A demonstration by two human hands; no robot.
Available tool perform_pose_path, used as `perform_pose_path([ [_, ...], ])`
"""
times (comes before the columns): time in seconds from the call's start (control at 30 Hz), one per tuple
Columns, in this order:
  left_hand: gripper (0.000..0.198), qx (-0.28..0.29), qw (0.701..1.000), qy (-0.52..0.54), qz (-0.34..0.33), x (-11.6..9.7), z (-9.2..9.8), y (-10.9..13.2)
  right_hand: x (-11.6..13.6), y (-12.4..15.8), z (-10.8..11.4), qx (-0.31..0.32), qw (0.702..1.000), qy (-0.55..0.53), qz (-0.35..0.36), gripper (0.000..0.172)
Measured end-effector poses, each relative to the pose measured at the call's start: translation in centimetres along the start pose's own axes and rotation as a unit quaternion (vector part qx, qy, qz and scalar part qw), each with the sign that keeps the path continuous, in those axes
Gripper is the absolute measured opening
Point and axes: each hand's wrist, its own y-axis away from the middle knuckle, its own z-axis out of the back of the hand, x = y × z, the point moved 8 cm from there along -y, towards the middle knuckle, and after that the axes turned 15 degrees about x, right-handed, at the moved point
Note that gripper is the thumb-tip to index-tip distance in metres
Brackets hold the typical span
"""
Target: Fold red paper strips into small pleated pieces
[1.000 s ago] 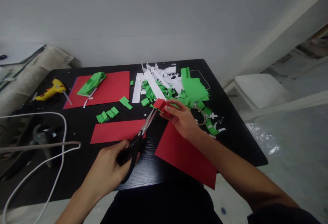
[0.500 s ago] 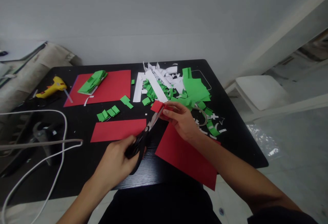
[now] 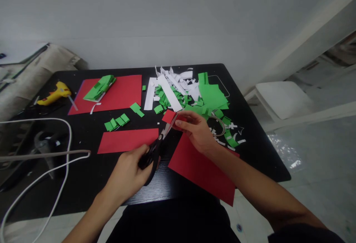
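Observation:
My left hand (image 3: 130, 172) is closed round the black handles of a pair of scissors (image 3: 160, 137). Their blades lie across a small piece of red paper (image 3: 168, 116), part of which sticks out to the left. My right hand (image 3: 196, 130) pinches the rest of that red paper, mostly hidden by the fingers. Below my right wrist a large red sheet (image 3: 204, 168) overhangs the table's front edge. Left of the scissors lies a red paper strip (image 3: 128, 140). Just beyond my hands is a heap of green paper scraps (image 3: 167, 98) with white paper strips (image 3: 170, 92).
On the black table (image 3: 91, 183) are a yellow glue gun (image 3: 55, 94), folded green paper (image 3: 100, 88) on a red sheet (image 3: 128, 91), a tape roll (image 3: 224, 128) and several green pieces (image 3: 116, 122). A white cable (image 3: 68, 161) loops at left. A white stool (image 3: 282, 98) stands at right.
The scissor blades look closer together on the red paper, and its left part has tilted slightly. Both hands stay in nearly the same place.

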Motion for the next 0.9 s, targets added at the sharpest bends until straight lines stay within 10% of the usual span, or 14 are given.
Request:
perform_pose_path([
  [0.9,0.032,-0.023,1.000,-0.014,-0.009,-0.46,0.28,0.03,-0.21,-0.09,0.28,-0.005,1.000,0.015,0.000,0.030],
])
